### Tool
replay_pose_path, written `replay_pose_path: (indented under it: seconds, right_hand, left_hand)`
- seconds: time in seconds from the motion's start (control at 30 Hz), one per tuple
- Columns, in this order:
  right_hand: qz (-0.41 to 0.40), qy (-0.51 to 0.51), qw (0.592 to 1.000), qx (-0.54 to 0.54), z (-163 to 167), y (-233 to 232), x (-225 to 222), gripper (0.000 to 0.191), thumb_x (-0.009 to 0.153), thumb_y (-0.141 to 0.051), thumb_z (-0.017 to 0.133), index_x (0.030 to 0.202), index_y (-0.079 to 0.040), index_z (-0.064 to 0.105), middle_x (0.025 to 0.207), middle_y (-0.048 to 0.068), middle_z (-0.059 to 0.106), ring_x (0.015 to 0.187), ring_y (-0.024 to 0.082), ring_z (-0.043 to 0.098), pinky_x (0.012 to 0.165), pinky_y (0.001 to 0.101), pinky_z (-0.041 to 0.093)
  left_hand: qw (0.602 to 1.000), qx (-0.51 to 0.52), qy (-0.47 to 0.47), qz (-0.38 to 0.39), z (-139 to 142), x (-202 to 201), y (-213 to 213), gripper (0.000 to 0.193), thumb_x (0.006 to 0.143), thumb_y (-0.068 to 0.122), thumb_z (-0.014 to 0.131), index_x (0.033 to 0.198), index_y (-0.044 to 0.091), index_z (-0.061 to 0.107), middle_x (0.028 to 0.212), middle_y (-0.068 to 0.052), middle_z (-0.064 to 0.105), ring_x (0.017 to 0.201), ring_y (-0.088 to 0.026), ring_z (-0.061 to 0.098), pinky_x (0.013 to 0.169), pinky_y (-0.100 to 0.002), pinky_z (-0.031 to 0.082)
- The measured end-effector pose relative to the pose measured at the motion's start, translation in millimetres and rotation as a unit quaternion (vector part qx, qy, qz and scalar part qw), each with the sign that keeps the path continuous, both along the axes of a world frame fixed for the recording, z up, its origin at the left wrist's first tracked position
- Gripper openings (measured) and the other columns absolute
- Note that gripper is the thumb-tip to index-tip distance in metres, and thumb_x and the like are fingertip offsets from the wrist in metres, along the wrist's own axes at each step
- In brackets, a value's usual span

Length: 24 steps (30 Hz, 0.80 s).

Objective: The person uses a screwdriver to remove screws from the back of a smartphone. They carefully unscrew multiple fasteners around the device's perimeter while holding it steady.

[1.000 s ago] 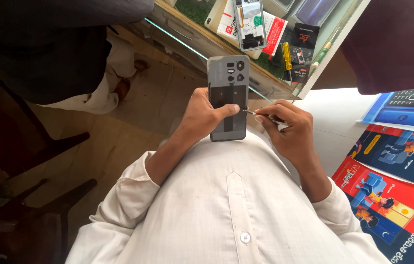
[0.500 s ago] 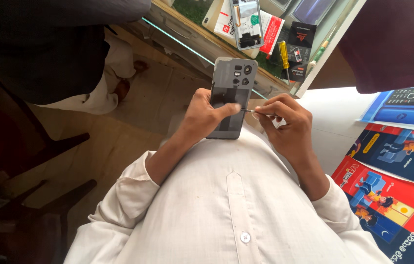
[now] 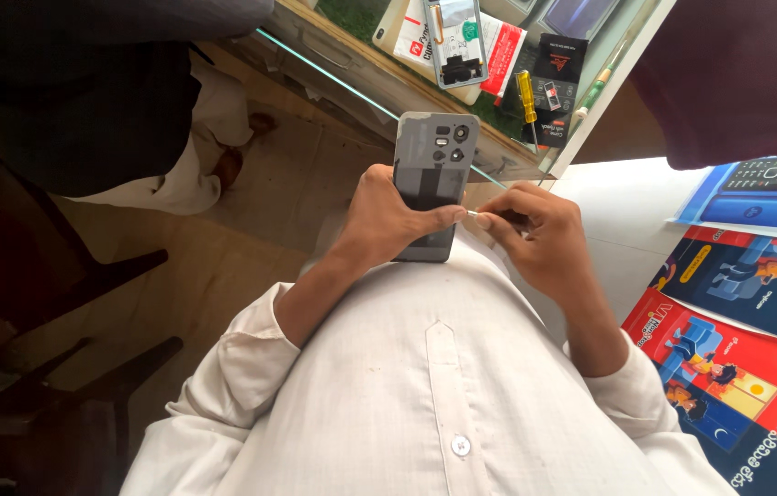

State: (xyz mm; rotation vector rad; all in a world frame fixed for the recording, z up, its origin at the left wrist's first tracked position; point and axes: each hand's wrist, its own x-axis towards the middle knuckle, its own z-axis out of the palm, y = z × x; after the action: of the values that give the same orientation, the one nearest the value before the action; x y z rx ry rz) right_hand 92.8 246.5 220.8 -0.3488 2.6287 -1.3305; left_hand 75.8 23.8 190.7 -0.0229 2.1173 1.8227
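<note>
My left hand (image 3: 388, 220) grips a grey smartphone (image 3: 433, 165) upright, its back with the camera lenses facing me. The thumb lies across the phone's right edge. My right hand (image 3: 540, 239) pinches a thin metal pin tool (image 3: 474, 215) whose tip meets the phone's right side, next to my left thumb. Both hands are held in front of my chest, above my white buttoned shirt (image 3: 425, 404).
A glass display counter (image 3: 462, 119) ahead holds phone parts, boxes and a yellow-handled screwdriver (image 3: 527, 101). Colourful posters (image 3: 737, 321) lie on the white surface at right. Another person in dark top and white trousers (image 3: 177, 156) stands at left. Dark chair legs (image 3: 58, 367) are lower left.
The phone has tilted upright and shifted a little toward the right hand. The pin's tip now touches the phone's right edge.
</note>
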Motion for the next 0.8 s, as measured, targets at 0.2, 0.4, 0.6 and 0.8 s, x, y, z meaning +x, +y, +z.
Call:
replay_pose_path:
  seconds: [0.2, 0.4, 0.6, 0.8]
  right_hand:
    - [0.021, -0.061, 0.998, 0.018, 3.8, 9.7, -5.9, 0.009, 0.091, -0.008, 0.078, 0.092, 0.000, 0.074, 0.075, 0.003, 0.064, 0.061, 0.008, 0.054, 0.055, 0.0247, 0.043]
    - [-0.004, -0.007, 1.000, -0.001, 1.1, 3.5, -2.7, 0.010, 0.085, -0.004, 0.083, 0.091, -0.001, 0.074, 0.080, 0.003, 0.065, 0.063, 0.007, 0.053, 0.056, 0.0253, 0.043]
    - [-0.003, 0.118, 0.993, 0.027, -0.7, -2.2, 2.0, 0.013, 0.086, 0.000, 0.082, 0.092, -0.001, 0.070, 0.091, 0.005, 0.069, 0.073, 0.011, 0.068, 0.061, 0.0268, 0.054]
    - [0.006, 0.225, 0.970, 0.088, 5.4, -7.9, 4.7, 0.016, 0.087, -0.002, 0.080, 0.097, 0.000, 0.068, 0.095, 0.011, 0.066, 0.075, 0.022, 0.067, 0.065, 0.0325, 0.053]
  left_hand:
    - [1.000, 0.002, -0.006, -0.013, 1.3, -1.7, -1.5, 0.035, 0.070, 0.027, 0.092, 0.092, 0.004, 0.078, 0.079, -0.005, 0.079, 0.070, -0.009, 0.074, 0.068, -0.027, 0.061]
    - [1.000, 0.017, 0.018, -0.012, 5.6, -2.3, -1.2, 0.031, 0.071, 0.021, 0.090, 0.094, 0.005, 0.079, 0.083, -0.003, 0.080, 0.073, -0.007, 0.074, 0.070, -0.026, 0.061]
    - [1.000, 0.015, -0.001, -0.004, 5.9, -6.3, 2.4, 0.028, 0.071, 0.018, 0.088, 0.095, 0.005, 0.080, 0.083, -0.002, 0.080, 0.072, -0.007, 0.074, 0.070, -0.025, 0.062]
    - [1.000, 0.026, 0.015, 0.008, 3.6, -7.2, 7.1, 0.027, 0.072, 0.017, 0.087, 0.096, 0.005, 0.080, 0.083, -0.004, 0.080, 0.072, -0.007, 0.074, 0.069, -0.025, 0.062]
